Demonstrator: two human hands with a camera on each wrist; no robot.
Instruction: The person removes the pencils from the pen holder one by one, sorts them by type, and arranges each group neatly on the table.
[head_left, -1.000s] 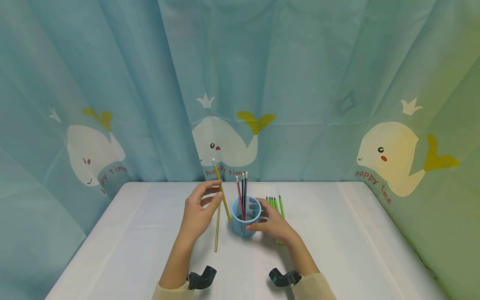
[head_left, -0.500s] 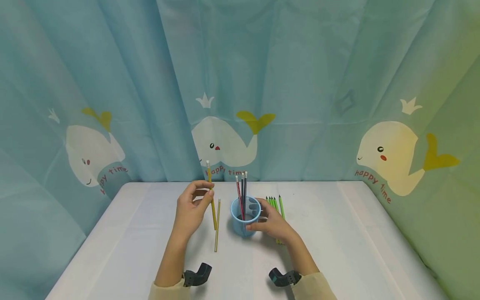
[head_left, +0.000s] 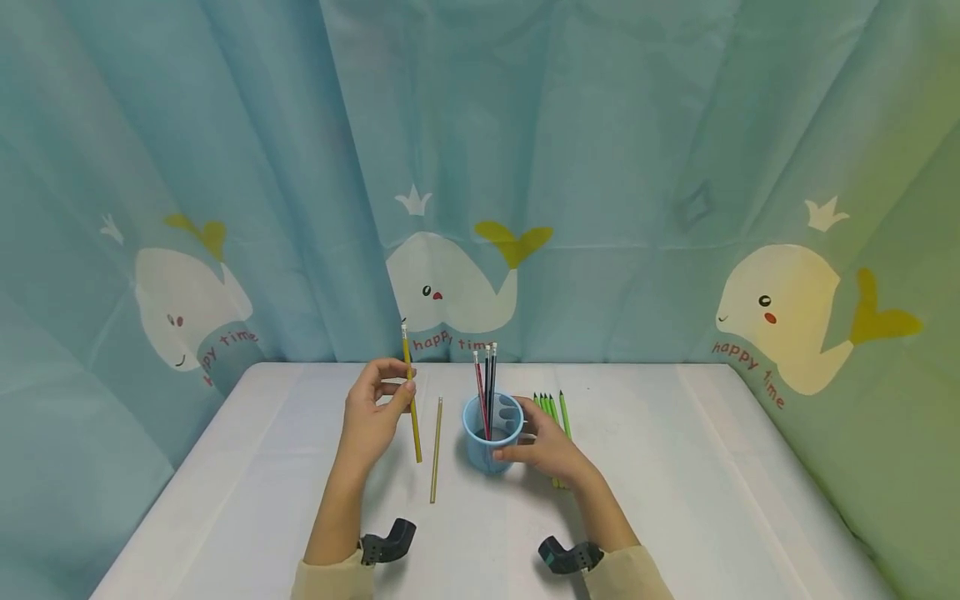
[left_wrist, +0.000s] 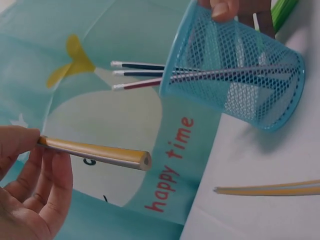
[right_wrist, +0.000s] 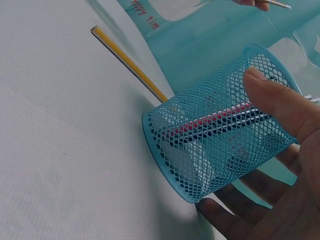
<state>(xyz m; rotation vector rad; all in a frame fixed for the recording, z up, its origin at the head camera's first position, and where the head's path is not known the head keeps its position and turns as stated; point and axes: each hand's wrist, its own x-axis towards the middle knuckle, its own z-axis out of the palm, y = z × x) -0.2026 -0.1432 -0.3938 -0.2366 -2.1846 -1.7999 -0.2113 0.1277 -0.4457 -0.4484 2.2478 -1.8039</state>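
Note:
My left hand (head_left: 372,414) pinches a yellow pencil (head_left: 415,429) between thumb and fingers, left of the cup. The pencil stands nearly upright with its white eraser end up; in the left wrist view its flat, unsharpened end (left_wrist: 145,160) shows. A second yellow pencil (head_left: 436,454) lies on the table between that hand and a light blue mesh pencil cup (head_left: 483,457). Inside the cup lean a red pencil (head_left: 479,383) and two dark pencils (left_wrist: 142,73), erasers up. My right hand (head_left: 551,450) grips the cup's right side, thumb on the near wall (right_wrist: 220,125).
Several green pencils (head_left: 564,412) lie side by side on the white table (head_left: 697,467), right of the cup and partly hidden by my right hand. A blue-green curtain (head_left: 615,167) printed with whales hangs behind the table's back edge.
My left hand has carried the yellow pencil leftward, away from the cup and past the pencil on the table, turning it more upright. The right hand and cup have stayed in place.

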